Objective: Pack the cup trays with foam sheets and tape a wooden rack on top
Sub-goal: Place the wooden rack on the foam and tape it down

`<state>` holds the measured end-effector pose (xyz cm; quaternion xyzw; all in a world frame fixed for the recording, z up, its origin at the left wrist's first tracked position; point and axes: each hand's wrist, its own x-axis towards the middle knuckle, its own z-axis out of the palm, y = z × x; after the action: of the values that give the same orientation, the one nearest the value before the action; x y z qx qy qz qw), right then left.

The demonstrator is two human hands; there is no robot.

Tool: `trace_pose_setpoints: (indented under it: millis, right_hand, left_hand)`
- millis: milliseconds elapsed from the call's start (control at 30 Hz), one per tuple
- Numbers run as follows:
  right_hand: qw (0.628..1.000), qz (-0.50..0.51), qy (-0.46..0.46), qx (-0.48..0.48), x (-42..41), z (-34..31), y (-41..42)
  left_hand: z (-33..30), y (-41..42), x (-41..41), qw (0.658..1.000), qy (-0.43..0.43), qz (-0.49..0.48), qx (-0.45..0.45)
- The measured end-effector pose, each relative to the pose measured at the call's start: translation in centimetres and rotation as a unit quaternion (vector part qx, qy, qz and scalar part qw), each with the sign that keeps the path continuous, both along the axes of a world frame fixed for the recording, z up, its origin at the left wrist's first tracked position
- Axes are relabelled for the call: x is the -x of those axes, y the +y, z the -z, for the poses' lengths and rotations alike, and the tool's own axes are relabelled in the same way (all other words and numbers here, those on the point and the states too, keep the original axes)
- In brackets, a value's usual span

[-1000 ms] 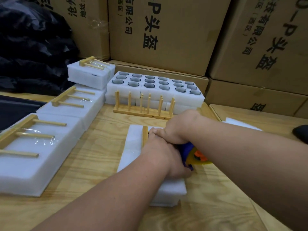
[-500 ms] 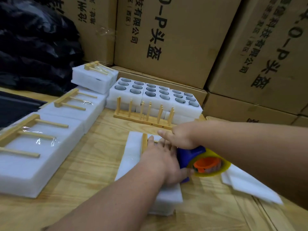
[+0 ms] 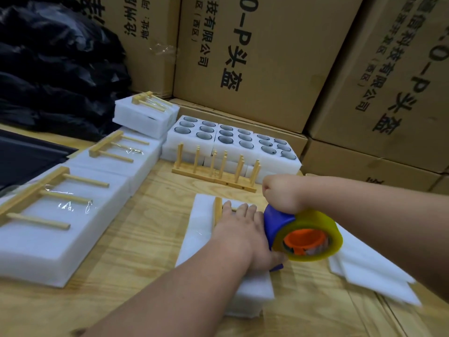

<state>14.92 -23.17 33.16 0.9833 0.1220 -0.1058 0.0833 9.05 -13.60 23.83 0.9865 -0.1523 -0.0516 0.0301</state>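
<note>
Tall corrugated cardboard boxes (image 3: 255, 57) with black printed characters wall off the far edge of the plywood worktop (image 3: 136, 239), whose pale grain runs in long wavy streaks. Crumpled glossy black plastic bags (image 3: 56, 69) are heaped past the far left corner. Along the left edge lie three finished foam packs (image 3: 60, 215), soft white matte blocks, each with a flat wooden rack bound on top under shiny clear tape; the farthest one sits raised on its neighbour. At the far edge, against the boxes, white foam cup trays (image 3: 230, 139) show rows of round holes with dark cup rims inside. Just in front of them a loose wooden rack (image 3: 216, 171) stands upright, a flat bar with slim pegs.

Near the middle of the worktop lies the foam pack in progress (image 3: 201, 229), a rectangular white block with a wooden rack (image 3: 218, 210) on top. The left hand (image 3: 243, 232) presses flat on it, fingers straight and spread over the rack. The right hand (image 3: 281, 195) is curled tightly around the blue handle of a tape dispenser (image 3: 303, 234), a yellowish translucent roll on an orange core, beside the left hand's thumb. Thin white foam sheets (image 3: 369, 271) lie fanned toward the right edge.
</note>
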Motion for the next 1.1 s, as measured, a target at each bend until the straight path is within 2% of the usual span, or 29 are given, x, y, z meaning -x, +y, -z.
trace_pose_setpoints:
  millis: [167, 367, 600, 700, 933, 1100]
  right_hand:
    - [1.000, 0.005, -0.005, -0.018, -0.2, 0.6, 0.5]
    - [1.000, -0.023, 0.000, 0.019, 0.4, 0.6, 1.1]
    - [0.978, -0.110, 0.016, 0.178, 1.2, 0.2, 2.6]
    - [0.974, -0.116, 0.003, 0.195, 1.2, 0.1, 2.7]
    - [0.979, -0.104, -0.007, 0.174, 2.3, 3.2, 3.1]
    - [0.983, -0.082, -0.075, 0.143, 0.8, 2.3, 1.2]
  left_hand:
    - [0.1, -0.1, 0.1, 1.000, -0.005, -0.003, -0.015]
    - [0.0, -0.1, 0.2, 1.000, 0.001, -0.004, -0.016]
    - [-0.4, 0.0, 0.6, 0.999, 0.005, -0.004, -0.038]
    - [-0.4, 0.0, 0.6, 0.999, 0.007, -0.001, -0.042]
    - [-0.1, -0.2, 0.4, 0.998, 0.006, 0.034, -0.059]
    - [0.1, -0.2, 0.2, 0.998, -0.022, 0.012, -0.063]
